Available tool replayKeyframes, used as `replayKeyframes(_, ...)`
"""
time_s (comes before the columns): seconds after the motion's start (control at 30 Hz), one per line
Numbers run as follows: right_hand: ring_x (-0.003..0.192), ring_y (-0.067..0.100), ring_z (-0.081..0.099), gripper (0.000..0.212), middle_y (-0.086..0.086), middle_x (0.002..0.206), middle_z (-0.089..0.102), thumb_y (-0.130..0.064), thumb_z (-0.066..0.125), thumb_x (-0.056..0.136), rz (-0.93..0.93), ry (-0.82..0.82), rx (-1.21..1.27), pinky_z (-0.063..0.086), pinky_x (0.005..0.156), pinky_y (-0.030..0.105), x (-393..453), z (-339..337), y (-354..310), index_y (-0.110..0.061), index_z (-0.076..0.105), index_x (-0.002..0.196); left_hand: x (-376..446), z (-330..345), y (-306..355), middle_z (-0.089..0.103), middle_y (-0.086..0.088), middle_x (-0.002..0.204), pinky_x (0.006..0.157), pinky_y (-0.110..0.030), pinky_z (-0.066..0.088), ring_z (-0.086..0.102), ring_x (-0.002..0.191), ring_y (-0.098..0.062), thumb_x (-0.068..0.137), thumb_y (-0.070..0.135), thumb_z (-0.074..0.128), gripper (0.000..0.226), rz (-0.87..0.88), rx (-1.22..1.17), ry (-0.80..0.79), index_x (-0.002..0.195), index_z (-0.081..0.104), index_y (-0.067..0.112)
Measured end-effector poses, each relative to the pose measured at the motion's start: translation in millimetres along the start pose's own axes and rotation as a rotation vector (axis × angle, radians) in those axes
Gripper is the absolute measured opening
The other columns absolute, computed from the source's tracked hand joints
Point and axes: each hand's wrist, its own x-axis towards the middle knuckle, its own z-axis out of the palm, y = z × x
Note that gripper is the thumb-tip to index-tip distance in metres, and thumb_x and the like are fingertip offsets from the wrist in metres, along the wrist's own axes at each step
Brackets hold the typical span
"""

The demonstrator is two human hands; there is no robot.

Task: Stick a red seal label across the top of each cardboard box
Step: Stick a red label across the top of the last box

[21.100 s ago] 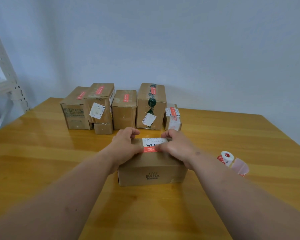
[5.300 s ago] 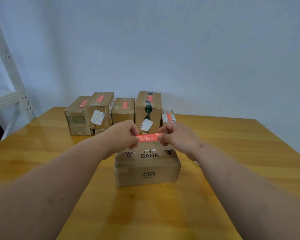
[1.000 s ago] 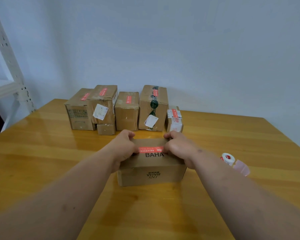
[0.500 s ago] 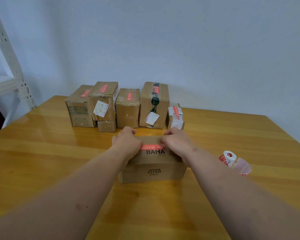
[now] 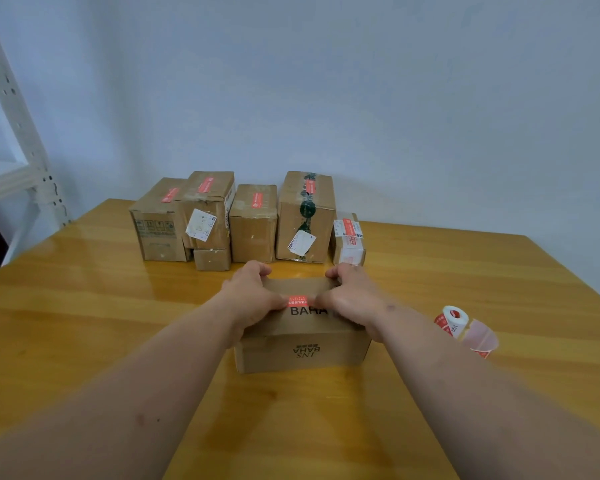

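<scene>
Your left hand (image 5: 253,296) and right hand (image 5: 352,296) both sit on top of the near cardboard box (image 5: 302,337), which stands at the middle of the wooden table (image 5: 84,323). Each hand has its fingers curled over the far top edge and its thumb pressed down on one end of the red seal label (image 5: 299,301). The label lies across the top panel, just above the printed "BAHA" lettering. Only its middle stretch shows between your thumbs. Whether the ends are fully stuck cannot be told, as your thumbs cover them.

Risks from here, as judgements:

- The label sits towards the near side of the top. If it does not bridge the flap seam, it seals nothing. The seam itself is not visible under your hands.
- Uneven thumb pressure may leave a bubble or crease in the middle stretch.
- Lifting a thumb quickly may peel up an end that has not bonded to the cardboard.
- Your downward pressure may dent the top panel if the box is lightly filled.

The label roll (image 5: 453,320) lies on the table to your right, well apart from the box, with a loose tail of backing (image 5: 480,337) trailing from it. Your right forearm could catch that tail on withdrawal.

The row of boxes (image 5: 253,220) by the wall shows red labels on most tops.
</scene>
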Motion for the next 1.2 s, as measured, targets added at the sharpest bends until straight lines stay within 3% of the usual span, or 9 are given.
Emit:
replayKeyframes(0.17, 0.122, 0.024, 0.045, 0.055, 0.002, 0.136, 0.040, -0.014, 0.062, 0.087, -0.005, -0.063, 0.134, 0.044, 0.102, 0.039, 2.7, -5.9, 5.2, -0.023, 0.046, 0.140, -2.0, -9.2, -0.5, 0.046, -0.003, 0.129, 0.083, -0.037, 0.053, 0.054, 0.104, -0.024, 0.089, 0.001, 0.060, 0.061, -0.017, -0.151, -0.103, 0.141, 0.041, 0.028)
replayKeyframes(0.33, 0.114, 0.026, 0.052, 0.058, -0.001, 0.124, 0.050, -0.054, 0.067, 0.073, 0.024, 0.070, 0.044, 0.047, 0.099, 0.046, 8.0, 8.6, -0.7, -0.029, 0.052, 0.124, 4.6, 2.0, -3.1, 0.048, -0.003, 0.126, 0.089, -0.040, 0.050, 0.052, 0.106, -0.023, 0.089, 0.029, 0.067, 0.054, 0.008, -0.086, 0.014, 0.136, 0.041, 0.030)
replayKeyframes(0.5, 0.121, 0.026, 0.048, 0.035, 0.000, 0.132, 0.045, -0.017, 0.046, 0.094, 0.044, 0.075, 0.097, 0.044, 0.104, 0.045, 13.4, 3.2, 5.7, -0.029, 0.054, 0.125, 11.2, 5.2, -4.4, 0.049, -0.003, 0.127, 0.100, -0.048, 0.046, 0.047, 0.119, -0.028, 0.089, 0.018, 0.064, 0.049, 0.013, -0.049, 0.055, 0.132, 0.044, 0.032)
replayKeyframes(0.57, 0.120, 0.026, 0.049, 0.037, 0.000, 0.131, 0.048, -0.030, 0.050, 0.088, 0.027, 0.070, 0.114, 0.045, 0.103, 0.046, 9.7, 4.3, 4.1, -0.030, 0.053, 0.125, 11.2, 6.2, -4.4, 0.048, -0.003, 0.131, 0.101, -0.048, 0.046, 0.046, 0.121, -0.028, 0.092, 0.018, 0.060, 0.048, 0.024, -0.025, 0.064, 0.134, 0.043, 0.031)
replayKeyframes(0.67, 0.122, 0.026, 0.044, 0.076, -0.002, 0.131, 0.043, -0.060, 0.068, 0.066, 0.006, 0.038, -0.016, 0.043, 0.104, 0.047, 3.8, 7.0, -0.1, -0.029, 0.047, 0.132, 4.1, 8.8, -1.8, 0.046, -0.001, 0.134, 0.106, -0.047, 0.039, 0.039, 0.126, -0.027, 0.086, 0.039, 0.068, 0.060, 0.069, 0.117, 0.113, 0.139, 0.042, 0.027)
replayKeyframes(0.77, 0.126, 0.025, 0.040, 0.076, -0.001, 0.136, 0.036, -0.046, 0.078, 0.073, -0.015, 0.012, -0.023, 0.039, 0.107, 0.045, 3.7, 1.3, 2.9, -0.027, 0.043, 0.138, 0.7, 4.9, 0.5, 0.045, -0.001, 0.135, 0.106, -0.047, 0.039, 0.041, 0.125, -0.027, 0.081, 0.037, 0.075, 0.066, 0.061, 0.142, 0.069, 0.138, 0.042, 0.028)
replayKeyframes(0.9, 0.118, 0.022, 0.044, 0.051, 0.002, 0.137, 0.039, -0.017, 0.065, 0.088, -0.026, -0.049, 0.164, 0.042, 0.100, 0.036, 4.0, -3.9, 6.6, -0.024, 0.048, 0.136, -0.6, -5.0, 0.5, 0.048, -0.005, 0.129, 0.089, -0.040, 0.052, 0.054, 0.108, -0.025, 0.089, 0.013, 0.065, 0.057, -0.007, -0.075, -0.076, 0.138, 0.042, 0.031)
replayKeyframes(1.03, 0.121, 0.027, 0.046, 0.048, 0.000, 0.133, 0.043, -0.037, 0.064, 0.085, -0.016, 0.064, 0.069, 0.042, 0.104, 0.046, 9.6, 5.6, 6.3, -0.028, 0.050, 0.130, 2.4, -0.6, -3.0, 0.051, -0.005, 0.127, 0.095, -0.045, 0.049, 0.052, 0.113, -0.027, 0.090, 0.017, 0.063, 0.049, 0.017, -0.038, -0.005, 0.132, 0.045, 0.033)
replayKeyframes(1.2, 0.123, 0.025, 0.046, 0.037, 0.000, 0.138, 0.042, -0.021, 0.052, 0.094, -0.016, 0.047, 0.117, 0.043, 0.105, 0.046, 8.7, 3.0, 8.3, -0.028, 0.051, 0.131, 2.7, -0.2, -5.1, 0.051, -0.004, 0.125, 0.098, -0.048, 0.048, 0.051, 0.115, -0.028, 0.090, 0.020, 0.064, 0.048, 0.018, -0.070, -0.002, 0.131, 0.046, 0.035)
